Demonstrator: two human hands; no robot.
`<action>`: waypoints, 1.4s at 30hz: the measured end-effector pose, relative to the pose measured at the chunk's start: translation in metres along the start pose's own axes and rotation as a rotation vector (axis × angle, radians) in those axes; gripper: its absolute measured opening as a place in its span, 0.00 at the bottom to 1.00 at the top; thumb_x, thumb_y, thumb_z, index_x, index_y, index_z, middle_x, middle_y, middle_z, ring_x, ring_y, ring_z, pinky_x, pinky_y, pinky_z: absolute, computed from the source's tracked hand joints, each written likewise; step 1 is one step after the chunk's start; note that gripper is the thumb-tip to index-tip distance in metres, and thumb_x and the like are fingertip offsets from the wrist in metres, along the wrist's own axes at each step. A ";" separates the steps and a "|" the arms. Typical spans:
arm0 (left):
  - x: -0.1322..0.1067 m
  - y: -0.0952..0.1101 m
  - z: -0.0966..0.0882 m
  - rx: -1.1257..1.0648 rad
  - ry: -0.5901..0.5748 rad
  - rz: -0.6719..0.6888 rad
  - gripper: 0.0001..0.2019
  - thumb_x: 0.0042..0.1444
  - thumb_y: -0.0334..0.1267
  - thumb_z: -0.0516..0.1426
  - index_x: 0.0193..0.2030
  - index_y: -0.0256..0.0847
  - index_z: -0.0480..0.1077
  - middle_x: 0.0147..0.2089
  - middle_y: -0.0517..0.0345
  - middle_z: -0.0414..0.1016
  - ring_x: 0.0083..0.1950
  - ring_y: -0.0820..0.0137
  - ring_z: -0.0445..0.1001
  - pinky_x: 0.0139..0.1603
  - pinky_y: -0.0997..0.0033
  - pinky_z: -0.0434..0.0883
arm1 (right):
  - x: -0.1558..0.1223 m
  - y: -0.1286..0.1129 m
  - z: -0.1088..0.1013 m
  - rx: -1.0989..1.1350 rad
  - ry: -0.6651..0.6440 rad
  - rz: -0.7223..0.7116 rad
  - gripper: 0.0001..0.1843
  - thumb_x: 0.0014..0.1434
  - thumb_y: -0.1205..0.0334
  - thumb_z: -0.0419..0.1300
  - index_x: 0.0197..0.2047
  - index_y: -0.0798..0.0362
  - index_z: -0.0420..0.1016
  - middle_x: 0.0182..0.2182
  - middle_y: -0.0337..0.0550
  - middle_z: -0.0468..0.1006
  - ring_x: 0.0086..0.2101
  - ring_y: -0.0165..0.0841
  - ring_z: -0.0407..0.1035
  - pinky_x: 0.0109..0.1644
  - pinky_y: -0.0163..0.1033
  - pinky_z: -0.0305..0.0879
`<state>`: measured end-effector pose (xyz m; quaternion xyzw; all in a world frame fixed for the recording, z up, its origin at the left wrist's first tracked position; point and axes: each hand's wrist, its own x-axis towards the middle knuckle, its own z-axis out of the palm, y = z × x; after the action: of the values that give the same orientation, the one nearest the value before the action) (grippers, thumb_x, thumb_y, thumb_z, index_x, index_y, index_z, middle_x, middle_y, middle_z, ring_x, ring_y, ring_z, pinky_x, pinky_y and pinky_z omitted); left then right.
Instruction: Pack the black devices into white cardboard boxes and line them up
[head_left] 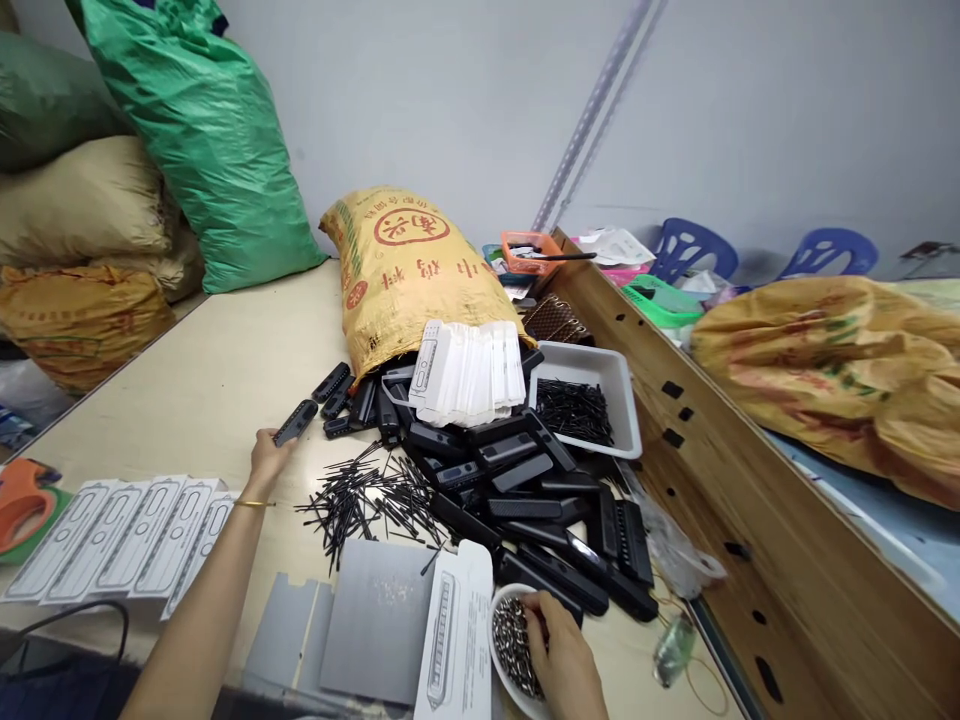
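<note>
Device [296,423] sits left of the heap [517,450] of loose, unboxed others, fingers of the left hand [268,456] clamped on it, while those of the right hand [562,650] rest in the near bowl [513,590], grip hidden.

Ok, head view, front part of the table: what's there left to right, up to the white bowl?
Orange ring-shaped item → row of flat white cartons → left hand holding a black device → grey plate → white printed carton → white bowl.
</note>
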<state>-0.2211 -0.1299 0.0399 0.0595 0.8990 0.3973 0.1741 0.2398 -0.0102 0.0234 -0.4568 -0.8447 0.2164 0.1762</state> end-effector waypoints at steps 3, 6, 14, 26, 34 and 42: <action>-0.004 0.000 -0.009 -0.159 -0.034 0.058 0.22 0.45 0.39 0.62 0.47 0.34 0.63 0.42 0.52 0.71 0.43 0.66 0.70 0.45 0.64 0.67 | 0.000 0.000 0.000 0.041 0.011 0.024 0.08 0.54 0.59 0.49 0.30 0.49 0.68 0.29 0.44 0.76 0.32 0.39 0.71 0.33 0.41 0.67; -0.020 0.008 -0.011 -0.354 -0.133 0.128 0.23 0.39 0.38 0.64 0.43 0.35 0.65 0.41 0.54 0.71 0.42 0.66 0.70 0.43 0.67 0.69 | 0.002 -0.004 -0.005 0.133 0.057 0.047 0.07 0.53 0.60 0.51 0.28 0.50 0.68 0.27 0.44 0.75 0.29 0.38 0.71 0.32 0.41 0.67; -0.135 0.027 0.017 -1.114 -0.580 -0.139 0.11 0.51 0.30 0.58 0.42 0.39 0.69 0.43 0.55 0.75 0.46 0.68 0.73 0.50 0.63 0.71 | 0.017 -0.097 0.002 0.871 0.134 0.094 0.10 0.56 0.55 0.57 0.34 0.54 0.70 0.30 0.45 0.77 0.32 0.36 0.72 0.35 0.40 0.69; -0.191 0.023 0.056 -1.419 -0.826 -0.616 0.11 0.61 0.35 0.49 0.43 0.32 0.70 0.42 0.48 0.77 0.48 0.65 0.74 0.53 0.62 0.71 | 0.007 -0.145 0.030 0.643 0.378 -0.107 0.06 0.60 0.64 0.53 0.32 0.51 0.68 0.31 0.41 0.71 0.34 0.33 0.67 0.37 0.38 0.64; -0.200 0.020 0.061 -1.423 -0.835 -0.606 0.12 0.62 0.34 0.48 0.44 0.31 0.70 0.44 0.47 0.77 0.49 0.66 0.74 0.53 0.64 0.70 | 0.012 -0.144 0.038 0.683 0.379 -0.100 0.06 0.60 0.65 0.53 0.30 0.51 0.67 0.29 0.41 0.71 0.32 0.33 0.67 0.36 0.38 0.64; -0.201 0.016 0.066 -1.436 -0.809 -0.612 0.12 0.61 0.35 0.49 0.45 0.32 0.70 0.43 0.46 0.77 0.49 0.66 0.74 0.55 0.63 0.70 | 0.009 -0.144 0.043 0.840 0.383 0.031 0.06 0.60 0.63 0.53 0.31 0.52 0.67 0.30 0.40 0.70 0.33 0.32 0.66 0.38 0.38 0.63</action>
<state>-0.0108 -0.1223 0.0641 -0.1717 0.2777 0.7513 0.5736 0.1139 -0.0814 0.0638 -0.3903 -0.6292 0.4541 0.4955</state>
